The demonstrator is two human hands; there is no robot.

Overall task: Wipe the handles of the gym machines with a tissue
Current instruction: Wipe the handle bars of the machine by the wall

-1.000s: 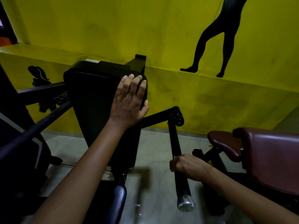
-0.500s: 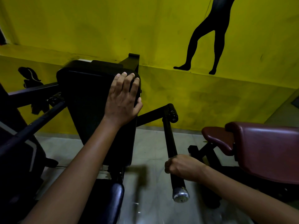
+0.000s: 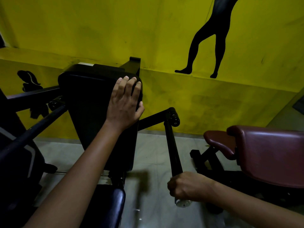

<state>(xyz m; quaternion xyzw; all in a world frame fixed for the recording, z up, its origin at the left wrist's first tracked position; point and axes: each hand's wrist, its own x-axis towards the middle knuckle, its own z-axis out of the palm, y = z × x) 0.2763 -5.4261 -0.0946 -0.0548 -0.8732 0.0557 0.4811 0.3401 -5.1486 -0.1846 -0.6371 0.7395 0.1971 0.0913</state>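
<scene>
A black gym machine stands in front of me with a tall black back pad [image 3: 92, 112]. My left hand [image 3: 125, 102] lies flat on the pad's upper right corner, fingers spread. The machine's right handle [image 3: 171, 145] is a long black bar with a silver end cap [image 3: 182, 203], sloping down toward me. My right hand [image 3: 187, 186] is closed around the bar's lowest part, just above the cap. No tissue shows; whatever is inside the fist is hidden.
A black seat cushion [image 3: 111, 208] sits below the pad. The machine's left bar [image 3: 32, 130] runs off to the left. A maroon padded bench [image 3: 266, 153] stands close on the right. Behind is a yellow wall [image 3: 115, 30] with black silhouettes; the floor [image 3: 153, 153] is pale tile.
My right hand has slid down the right handle from its middle to just above the silver cap. My left hand has stayed on the back pad.
</scene>
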